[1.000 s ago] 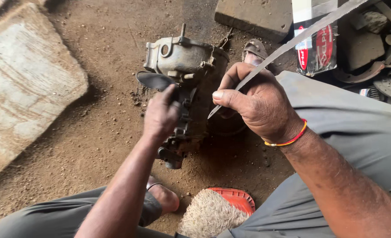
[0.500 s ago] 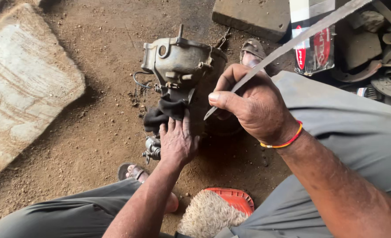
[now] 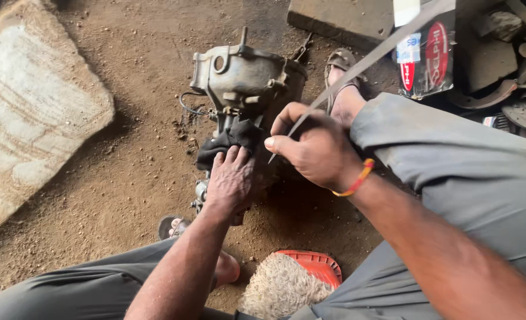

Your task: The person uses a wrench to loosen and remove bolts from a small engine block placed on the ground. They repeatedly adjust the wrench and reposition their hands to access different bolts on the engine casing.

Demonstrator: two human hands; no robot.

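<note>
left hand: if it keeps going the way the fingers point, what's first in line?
The left hand points up-frame; its fingertips already rest on the dark rag. Straight beyond lies the grey metal housing, probably directly under the cloth, though depth is hard to judge.

Engine part (image 3: 245, 77) sits on the dirt floor (image 3: 126, 178). Cloth (image 3: 227, 142) lies on its near side, under the left hand (image 3: 230, 181). Right hand (image 3: 313, 148) just right, holding a blade (image 3: 369, 56). Stone slab (image 3: 32, 112) far left; box (image 3: 426, 56) far right.
</note>
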